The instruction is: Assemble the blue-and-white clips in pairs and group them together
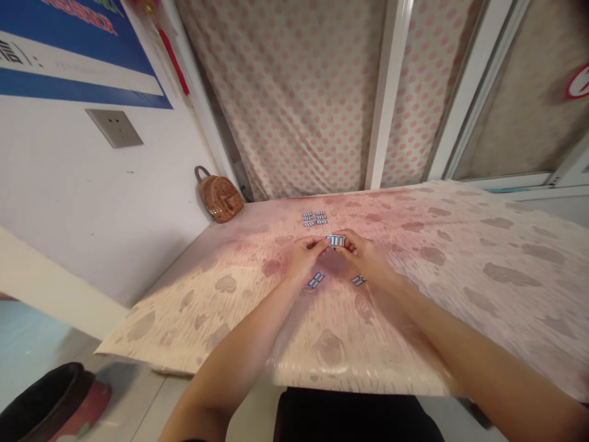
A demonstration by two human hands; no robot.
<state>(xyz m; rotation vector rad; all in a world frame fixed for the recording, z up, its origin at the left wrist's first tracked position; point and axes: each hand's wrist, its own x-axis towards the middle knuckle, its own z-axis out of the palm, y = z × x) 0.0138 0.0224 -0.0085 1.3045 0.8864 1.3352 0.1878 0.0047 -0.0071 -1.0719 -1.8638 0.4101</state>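
Note:
Over the middle of the table, both of my hands pinch a small white card with blue borders [335, 240], held upright by its two ends. My left hand [306, 255] is closed on its left end, thumb and fingertips together. At the opposite end, my right hand [365, 252] is closed with fingers curled behind it. A similar blue-and-white piece [316, 280] lies flat beside my left wrist. Another such piece [358, 280] rests near my right wrist, partly covered. Beyond my hands, several more blue-and-white pieces [315, 218] lie grouped in rows. The print is too small to read.
A patterned, glossy cloth covers the table [331, 347]. A brown mini backpack [221, 195] stands at the far left corner against the wall. Behind the table hangs a dotted curtain [304, 98]. A dark-lined bin [55, 402] is on the floor at lower left.

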